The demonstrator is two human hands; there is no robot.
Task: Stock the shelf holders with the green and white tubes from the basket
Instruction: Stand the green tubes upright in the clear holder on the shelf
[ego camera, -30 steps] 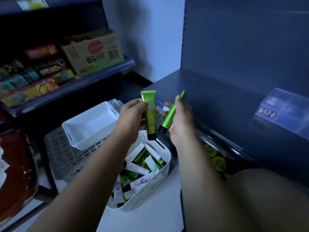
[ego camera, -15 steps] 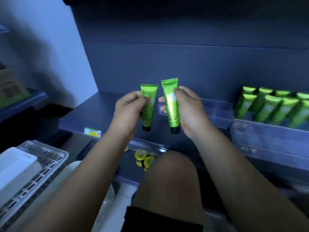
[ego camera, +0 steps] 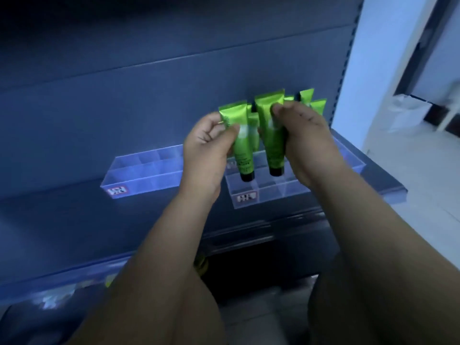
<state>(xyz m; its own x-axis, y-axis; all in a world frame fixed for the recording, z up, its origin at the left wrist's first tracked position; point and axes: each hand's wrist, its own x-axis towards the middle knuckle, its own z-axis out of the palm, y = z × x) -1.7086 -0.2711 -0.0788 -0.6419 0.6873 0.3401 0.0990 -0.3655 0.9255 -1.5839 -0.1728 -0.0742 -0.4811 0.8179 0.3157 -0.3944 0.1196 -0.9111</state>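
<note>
Pinching one green tube (ego camera: 242, 145) upright, black cap down, between thumb and fingers (ego camera: 230, 129) of the left hand (ego camera: 206, 143). Clasping a second green tube (ego camera: 271, 135) the same way in the right hand (ego camera: 303, 135). Holding both just above the clear compartment holder (ego camera: 268, 192) on the shelf (ego camera: 74, 207), in front of stocked tubes (ego camera: 317, 105) behind the fingers.

glossy green plastic tubes (ego camera: 242, 143), clear acrylic holders (ego camera: 139, 175), matt shelf (ego camera: 62, 220)

Front cells of the holder (ego camera: 272, 195) seem free; stocked tubes (ego camera: 318, 107) behind.
</note>
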